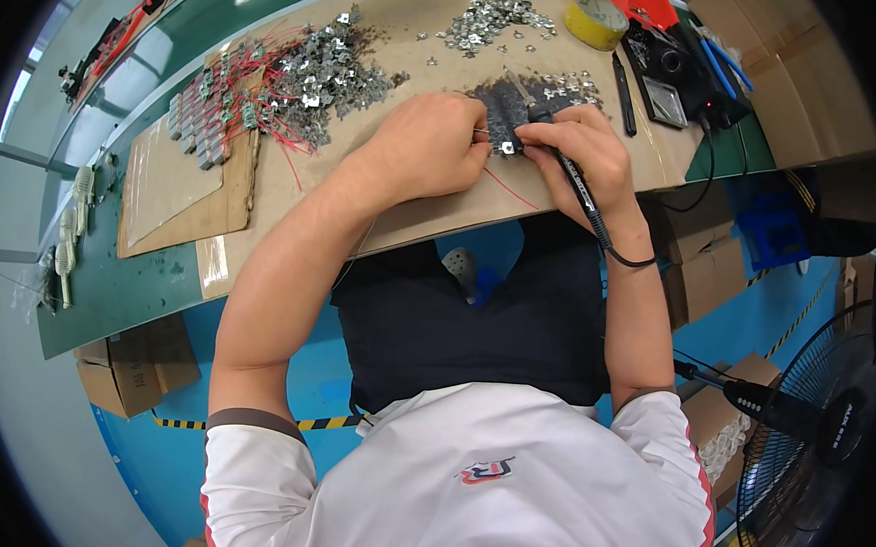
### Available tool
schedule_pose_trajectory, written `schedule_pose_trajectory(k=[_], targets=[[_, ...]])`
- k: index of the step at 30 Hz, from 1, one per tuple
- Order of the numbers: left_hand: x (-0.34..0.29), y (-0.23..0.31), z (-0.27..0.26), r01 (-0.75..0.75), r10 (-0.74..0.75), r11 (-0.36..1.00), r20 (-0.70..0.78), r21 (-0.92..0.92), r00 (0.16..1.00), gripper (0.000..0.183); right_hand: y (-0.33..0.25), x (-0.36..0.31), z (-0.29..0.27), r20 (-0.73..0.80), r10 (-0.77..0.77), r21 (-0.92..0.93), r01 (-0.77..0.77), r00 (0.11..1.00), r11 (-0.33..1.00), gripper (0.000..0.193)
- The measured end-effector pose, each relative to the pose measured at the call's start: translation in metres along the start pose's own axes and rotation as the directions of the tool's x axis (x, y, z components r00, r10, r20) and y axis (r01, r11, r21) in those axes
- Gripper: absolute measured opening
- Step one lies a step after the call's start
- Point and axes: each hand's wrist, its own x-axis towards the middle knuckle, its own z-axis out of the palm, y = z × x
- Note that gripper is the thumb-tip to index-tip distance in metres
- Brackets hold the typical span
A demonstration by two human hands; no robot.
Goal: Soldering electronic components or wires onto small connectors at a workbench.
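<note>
My right hand (593,158) is wrapped round a soldering iron (579,187) with a black handle, its metal tip pointing away from me over a dark work pad (501,104). Beside its fingertips, a small shiny metal piece (507,148) lies at the pad's near edge. My left hand (430,146) is closed just left of that piece, a thin silvery wire (481,131) poking out of its pinch. From below those fingertips a red wire (510,189) slants toward the table's near edge. What else the left fingers hold is hidden.
Left of my hands lie a heap of metal pieces (335,65) and wired parts with red leads (214,113). Another pile (496,24) sits at the far side, near a yellow tape roll (596,22). A black soldering station (672,63) stands right; a fan (806,431) is at lower right.
</note>
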Motion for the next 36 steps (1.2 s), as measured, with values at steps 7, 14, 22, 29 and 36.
schedule_pose_trajectory(k=[7, 14, 22, 29, 36], targets=[[0.005, -0.008, -0.021, 0.18, -0.179, 0.983, -0.028, 0.042, 0.983, 0.02, 0.001, -0.004, 0.002, -0.021, 0.012, 0.019, -0.012, 1.0, 1.0, 0.031], [0.005, -0.038, -0.029, 0.18, -0.153, 0.969, -0.161, 0.168, 0.975, 0.022, -0.003, -0.004, 0.005, -0.053, 0.066, 0.103, -0.061, 0.996, 0.993, 0.033], [0.006, -0.012, -0.015, 0.073, -0.154, 0.974, -0.394, -0.214, 0.906, 0.019, -0.007, -0.035, 0.001, -0.238, 0.62, 0.651, -0.351, 0.748, 0.673, 0.029], [0.001, 0.006, 0.0, 0.028, -0.079, 0.969, -0.2, -0.247, 0.977, 0.012, -0.003, -0.048, -0.003, -0.366, 0.363, 0.393, -0.212, 0.857, 0.895, 0.01], [0.001, 0.007, 0.007, -0.074, 0.062, 0.993, -0.121, -0.094, 0.991, 0.011, -0.005, -0.043, -0.01, -0.294, 0.207, 0.271, -0.126, 0.933, 0.954, 0.008]])
